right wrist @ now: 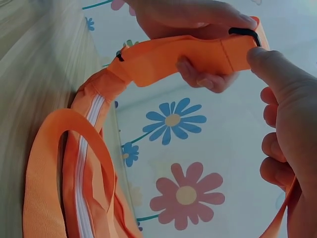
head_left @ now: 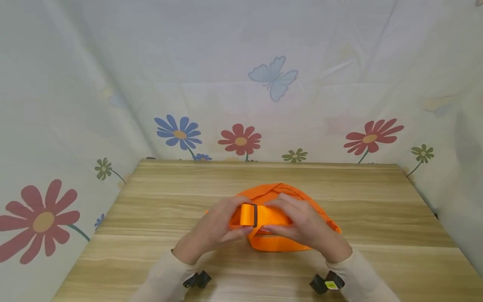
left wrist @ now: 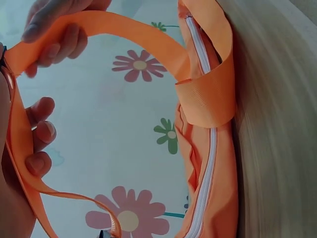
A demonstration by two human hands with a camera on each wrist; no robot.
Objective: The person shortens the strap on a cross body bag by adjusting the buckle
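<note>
An orange zippered bag (head_left: 279, 244) lies on the table, and its wide orange strap (head_left: 273, 216) is raised above it. A dark slider buckle (head_left: 255, 215) sits on the strap between the hands. My left hand (head_left: 222, 218) grips the strap left of the buckle, fingers curled behind it. On the other side my right hand (head_left: 302, 220) holds the strap, its thumb (right wrist: 277, 69) pressed close to the buckle. The bag's white zipper (left wrist: 200, 203) runs along its edge in the left wrist view. A strap loop (left wrist: 208, 96) crosses over that zipper.
The wood-grain table (head_left: 170, 180) extends around the bag. Pale curtains (head_left: 211, 50) printed with flowers and a butterfly stand behind it and at both sides. Dark wrist devices (head_left: 198, 279) are worn below both hands.
</note>
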